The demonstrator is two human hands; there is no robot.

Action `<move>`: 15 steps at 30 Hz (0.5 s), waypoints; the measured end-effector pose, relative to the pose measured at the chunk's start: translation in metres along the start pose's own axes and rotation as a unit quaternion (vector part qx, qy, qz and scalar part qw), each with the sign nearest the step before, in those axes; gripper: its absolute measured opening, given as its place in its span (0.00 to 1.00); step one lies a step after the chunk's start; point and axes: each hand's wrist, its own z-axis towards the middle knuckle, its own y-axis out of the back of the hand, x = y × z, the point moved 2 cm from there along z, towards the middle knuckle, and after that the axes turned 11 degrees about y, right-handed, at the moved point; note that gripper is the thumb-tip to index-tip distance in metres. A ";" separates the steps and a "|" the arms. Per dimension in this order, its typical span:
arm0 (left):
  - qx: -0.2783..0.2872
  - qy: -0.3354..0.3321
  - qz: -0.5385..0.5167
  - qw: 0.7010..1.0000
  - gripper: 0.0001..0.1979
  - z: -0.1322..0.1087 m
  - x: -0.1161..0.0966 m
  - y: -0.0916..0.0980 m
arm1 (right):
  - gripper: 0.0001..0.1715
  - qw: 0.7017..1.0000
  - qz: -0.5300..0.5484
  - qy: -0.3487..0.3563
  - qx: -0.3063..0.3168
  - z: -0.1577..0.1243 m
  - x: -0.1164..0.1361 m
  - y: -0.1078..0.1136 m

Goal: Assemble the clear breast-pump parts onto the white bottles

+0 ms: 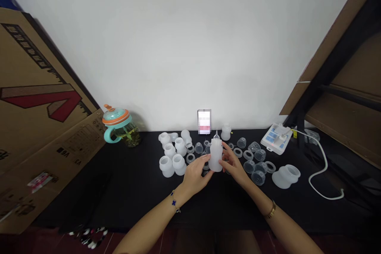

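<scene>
A translucent white baby bottle (216,158) stands upright between my two hands, a clear pointed nipple (216,135) showing at its top. My left hand (197,172) grips its lower left side with thumb and fingers. On the right side, my right hand (233,163) has its fingers curled against the bottle. Clear domed caps (258,177) and translucent rings (248,154) lie around both hands; some are hidden behind the bottle and fingers. Left of my left hand stand several open white bottles (167,166) in a group.
A phone (204,122) leans on the wall behind. At left are a teal-lidded jug (121,127) and a large cardboard box (44,127). To the right sit a wide white bottle (286,176), a white power strip (276,139) and its cable (324,162) on the black table (125,194).
</scene>
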 end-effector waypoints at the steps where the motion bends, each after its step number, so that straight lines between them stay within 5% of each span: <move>1: 0.001 0.000 0.001 1.000 0.22 0.000 0.000 0.000 | 0.44 1.000 0.000 0.000 -0.002 0.000 0.000 0.000; 15: 0.018 0.014 -0.007 1.000 0.23 0.001 0.000 0.000 | 0.44 1.000 -0.003 0.003 -0.005 0.000 -0.002 0.001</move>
